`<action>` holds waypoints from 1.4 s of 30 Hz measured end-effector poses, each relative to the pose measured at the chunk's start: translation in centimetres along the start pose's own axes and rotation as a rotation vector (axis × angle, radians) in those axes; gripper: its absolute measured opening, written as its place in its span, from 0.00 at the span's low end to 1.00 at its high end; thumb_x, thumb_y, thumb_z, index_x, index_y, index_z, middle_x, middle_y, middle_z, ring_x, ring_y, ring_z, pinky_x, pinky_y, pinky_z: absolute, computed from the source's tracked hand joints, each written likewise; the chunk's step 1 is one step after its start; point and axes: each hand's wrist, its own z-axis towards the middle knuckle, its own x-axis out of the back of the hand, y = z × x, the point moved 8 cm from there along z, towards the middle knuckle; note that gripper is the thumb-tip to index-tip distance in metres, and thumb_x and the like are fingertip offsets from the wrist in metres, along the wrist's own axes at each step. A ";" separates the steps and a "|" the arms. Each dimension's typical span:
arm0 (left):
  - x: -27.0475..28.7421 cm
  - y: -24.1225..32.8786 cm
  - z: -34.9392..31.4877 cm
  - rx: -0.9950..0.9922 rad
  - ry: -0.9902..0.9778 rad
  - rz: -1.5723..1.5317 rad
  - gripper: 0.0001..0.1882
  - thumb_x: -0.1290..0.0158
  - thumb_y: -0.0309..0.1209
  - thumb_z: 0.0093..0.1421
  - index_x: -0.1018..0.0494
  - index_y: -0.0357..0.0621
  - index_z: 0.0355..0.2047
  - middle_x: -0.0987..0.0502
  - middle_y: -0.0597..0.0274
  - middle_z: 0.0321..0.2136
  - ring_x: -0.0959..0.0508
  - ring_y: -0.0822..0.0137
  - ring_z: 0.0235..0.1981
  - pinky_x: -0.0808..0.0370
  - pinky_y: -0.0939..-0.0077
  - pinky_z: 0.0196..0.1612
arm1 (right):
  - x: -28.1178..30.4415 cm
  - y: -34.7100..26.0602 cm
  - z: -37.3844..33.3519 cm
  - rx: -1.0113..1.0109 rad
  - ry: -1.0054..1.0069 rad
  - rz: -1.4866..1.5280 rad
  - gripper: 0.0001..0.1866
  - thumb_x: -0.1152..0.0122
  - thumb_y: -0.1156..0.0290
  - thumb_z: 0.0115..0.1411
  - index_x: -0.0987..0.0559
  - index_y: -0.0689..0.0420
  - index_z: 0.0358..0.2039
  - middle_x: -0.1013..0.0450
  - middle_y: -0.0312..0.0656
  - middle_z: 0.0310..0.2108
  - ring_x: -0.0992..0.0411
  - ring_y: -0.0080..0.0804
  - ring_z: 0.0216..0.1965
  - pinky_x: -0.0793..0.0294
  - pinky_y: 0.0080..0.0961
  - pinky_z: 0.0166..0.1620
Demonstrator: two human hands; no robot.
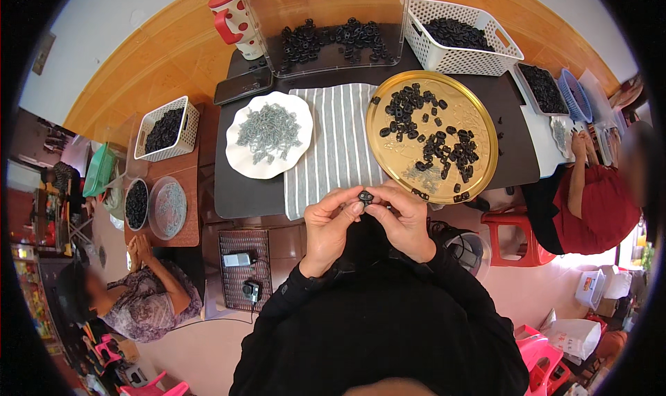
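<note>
Between the fingertips of both my hands is a small black plastic part [365, 197], rounded, with what look like holes in it. My left hand [329, 231] pinches it from the left, and my right hand [404, 224] from the right. Both hands are just off the table's front edge, beside the striped grey cloth [331, 146]. To the right, a round gold tray [378, 122] holds many similar black parts and a small heap of little grey metal pieces. On the left, a white scalloped plate [238, 161] carries a pile of small grey metal pieces.
Behind stand a clear bin [322, 66] and a white basket [433, 56], both with black parts. A phone [243, 86] and a red-and-white tumbler [236, 24] are at back left. Co-workers sit at left [149, 299] and right [596, 208]. A red stool [517, 238] stands nearby.
</note>
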 end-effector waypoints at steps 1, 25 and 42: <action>-0.1 0.1 0.1 -0.001 0.000 0.001 0.14 0.45 0.17 0.58 0.23 0.36 0.46 0.23 0.63 0.33 0.27 0.77 0.30 0.29 0.85 0.33 | 0.1 0.1 -0.1 0.022 0.010 -0.004 0.16 0.37 0.85 0.52 0.22 0.63 0.43 0.28 0.40 0.29 0.29 0.26 0.29 0.30 0.19 0.32; -1.3 1.1 -0.8 -0.189 0.044 0.196 0.13 0.46 0.16 0.58 0.24 0.32 0.44 0.27 0.64 0.32 0.29 0.77 0.29 0.31 0.86 0.32 | 0.4 -2.0 -0.7 0.152 0.141 -0.133 0.14 0.38 0.85 0.52 0.22 0.65 0.40 0.26 0.44 0.29 0.27 0.32 0.26 0.29 0.22 0.30; -1.6 0.6 -0.5 -0.034 -0.069 0.144 0.18 0.47 0.15 0.59 0.28 0.33 0.51 0.26 0.64 0.32 0.28 0.76 0.33 0.30 0.84 0.38 | 1.6 1.6 -0.3 -0.424 -0.168 0.228 0.09 0.39 0.83 0.55 0.22 0.64 0.38 0.26 0.34 0.30 0.30 0.16 0.29 0.32 0.14 0.33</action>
